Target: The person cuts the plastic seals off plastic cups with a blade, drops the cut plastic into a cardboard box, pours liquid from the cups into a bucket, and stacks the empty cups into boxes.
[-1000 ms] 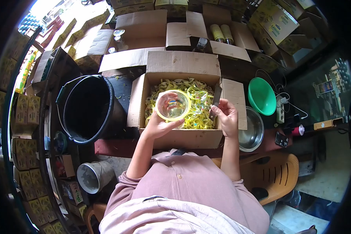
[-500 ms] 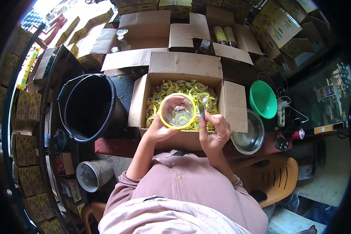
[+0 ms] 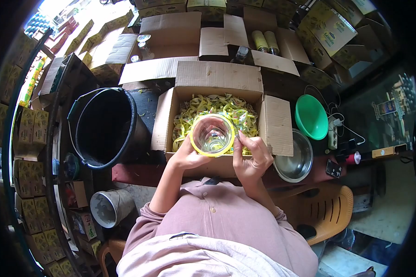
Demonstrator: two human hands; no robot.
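Note:
My left hand point(image 3: 187, 156) is closed around the lower left side of a clear round jar point(image 3: 211, 137) with a yellow rim, its open mouth facing me. At the jar's right edge, my right hand point(image 3: 255, 156) pinches a small dark blade-like piece point(image 3: 236, 130) between thumb and fingers. The piece seems to meet the rim, though contact is hard to make out. Behind and below the jar is an open cardboard box point(image 3: 219, 76), filled with yellow-green printed strips point(image 3: 245, 111). Part of the strips is hidden by the jar.
A black bucket point(image 3: 133, 124) stands left of the box. To the right are a green bowl point(image 3: 311, 117), a steel bowl point(image 3: 295, 159), a power strip point(image 3: 333, 134) and cables. More open cartons point(image 3: 171, 27) line the back. A white bucket point(image 3: 107, 207) is on the floor.
The jar has shifted slightly toward me and to the right. My right hand has moved a little left, bringing the blade-like piece against or very near the yellow rim.

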